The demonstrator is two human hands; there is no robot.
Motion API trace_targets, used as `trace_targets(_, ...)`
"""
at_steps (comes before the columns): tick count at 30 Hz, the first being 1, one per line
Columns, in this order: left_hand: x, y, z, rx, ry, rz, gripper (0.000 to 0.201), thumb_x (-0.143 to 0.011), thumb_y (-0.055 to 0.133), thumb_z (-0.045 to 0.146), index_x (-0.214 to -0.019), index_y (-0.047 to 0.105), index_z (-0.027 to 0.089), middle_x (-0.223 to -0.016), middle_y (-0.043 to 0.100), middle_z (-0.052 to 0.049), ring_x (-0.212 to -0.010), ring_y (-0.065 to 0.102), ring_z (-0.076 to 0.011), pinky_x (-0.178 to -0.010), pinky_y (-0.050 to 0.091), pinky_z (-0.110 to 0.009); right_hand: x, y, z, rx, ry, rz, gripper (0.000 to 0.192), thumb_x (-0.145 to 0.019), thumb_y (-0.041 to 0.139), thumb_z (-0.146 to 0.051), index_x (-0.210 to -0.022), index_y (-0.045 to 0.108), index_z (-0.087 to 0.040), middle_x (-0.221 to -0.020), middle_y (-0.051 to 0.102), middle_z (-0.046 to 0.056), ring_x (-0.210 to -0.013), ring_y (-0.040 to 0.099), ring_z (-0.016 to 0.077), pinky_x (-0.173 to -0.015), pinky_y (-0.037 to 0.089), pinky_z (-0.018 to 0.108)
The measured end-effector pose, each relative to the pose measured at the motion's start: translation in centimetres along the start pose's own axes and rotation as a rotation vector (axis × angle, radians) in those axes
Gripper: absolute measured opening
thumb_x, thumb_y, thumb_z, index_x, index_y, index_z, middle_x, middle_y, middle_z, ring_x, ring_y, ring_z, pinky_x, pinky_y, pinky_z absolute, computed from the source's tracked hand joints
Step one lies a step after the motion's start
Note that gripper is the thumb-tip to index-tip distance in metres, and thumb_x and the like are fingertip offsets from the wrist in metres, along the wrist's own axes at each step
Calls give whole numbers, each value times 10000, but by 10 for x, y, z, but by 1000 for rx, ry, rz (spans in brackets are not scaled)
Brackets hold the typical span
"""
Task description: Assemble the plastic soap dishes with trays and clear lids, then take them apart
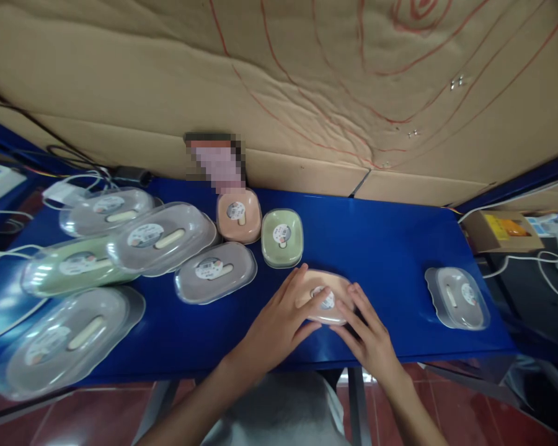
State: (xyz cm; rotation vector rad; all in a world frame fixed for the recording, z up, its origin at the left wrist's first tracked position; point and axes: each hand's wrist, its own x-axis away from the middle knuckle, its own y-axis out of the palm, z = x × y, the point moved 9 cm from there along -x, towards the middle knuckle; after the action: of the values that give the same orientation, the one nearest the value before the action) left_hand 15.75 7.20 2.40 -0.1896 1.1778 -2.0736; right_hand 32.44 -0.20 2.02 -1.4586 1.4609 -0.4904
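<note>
A pink plastic container with a clear lid and a round label [338, 286] lies at the front middle of the blue table. My left hand [281, 316] grips its left side, with a finger across the label. On its right side rests my right hand [369, 331], fingertips pressed along the edge; the two hands hold it between them. Just behind it sit a green lidded container [283, 251] and another pink one [248, 229]. A grey lidded container [232, 282] lies left of my left hand.
Larger oval containers, grey [130, 350] and green [41, 279], crowd the table's left side, partly overlapping. One grey container [462, 316] stands at the right end. A cardboard wall [144, 80] closes off the back. White cables [497, 269] run along both sides.
</note>
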Motion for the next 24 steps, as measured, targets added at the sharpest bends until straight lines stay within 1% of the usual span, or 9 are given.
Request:
trace_targets(3, 0, 0, -1, 10, 4, 17, 777, -1059, 684, 331, -1720, 276, 332, -1804, 206, -180, -1661, 283, -382, -1259, 444, -636, 0, -1, 2, -7, 10, 18, 786, -1037, 704, -222, -1710, 342, -403, -1740, 409, 61, -1571, 456, 352, -1191, 567, 570)
trace_targets(5, 0, -1, -2, 14, 5, 19, 807, -1050, 698, 351, -1726, 259, 307, -1790, 251, -191, -1653, 306, -377, -1263, 444, -627, -1, -1, 0, 16, 5, 21, 788, -1038, 706, -233, -1715, 334, -392, -1728, 429, 68, -1568, 460, 351, -1192, 567, 564)
trace_targets(9, 5, 2, -3, -16, 0, 12, 775, -1052, 693, 309, -1717, 294, 307, -1803, 233, -183, -1659, 294, -380, -1263, 455, -597, 1, -2, -8, 64, -10, 16, 793, -1050, 681, -224, -1728, 301, -380, -1722, 438, 69, -1573, 444, 352, -1192, 565, 564)
trace_targets(12, 8, 3, 1, -33, 23, 27, 822, -1045, 704, 344, -1733, 257, 289, -1798, 233, -206, -1653, 301, -396, -1258, 456, -605, 5, -4, -12, 96, -42, 29, 790, -1045, 688, -223, -1727, 313, -358, -1712, 449, 74, -1551, 475, 352, -1180, 579, 544)
trace_targets(14, 9, 4, 1, -30, 31, 24, 838, -1043, 708, 366, -1737, 246, 293, -1796, 239, -208, -1651, 308, -394, -1259, 452, -607, 8, -5, -13, 124, -59, 43, 790, -1036, 704, -226, -1723, 332, -346, -1705, 459, 75, -1533, 498, 352, -1172, 589, 522)
trace_targets(19, 12, 3, -1, 38, 34, 24, 831, -1029, 727, 367, -1728, 281, 322, -1799, 218, -203, -1649, 312, -394, -1243, 465, -610, 16, -2, -12, 195, -77, 56, 768, -1036, 704, -237, -1716, 356, -316, -1699, 468, 81, -1504, 540, 341, -1159, 596, 480)
trace_targets(22, 14, 1, -7, 96, 14, 27, 825, -1030, 720, 408, -1726, 282, 345, -1782, 268, -185, -1630, 353, -386, -1231, 480, -608, 19, -2, -14, 232, -94, 56, 730, -1038, 698, -206, -1699, 399, -287, -1701, 468, 81, -1510, 537, 318, -1194, 557, 427)
trace_targets(24, 16, 2, -10, 113, 7, 37, 817, -1024, 729, 422, -1719, 304, 359, -1764, 311, -171, -1609, 392, -383, -1221, 494, -601, 20, -2, -14, 240, -111, 49, 688, -1052, 668, -187, -1690, 422, -268, -1703, 464, 82, -1515, 528, 308, -1188, 555, 383)
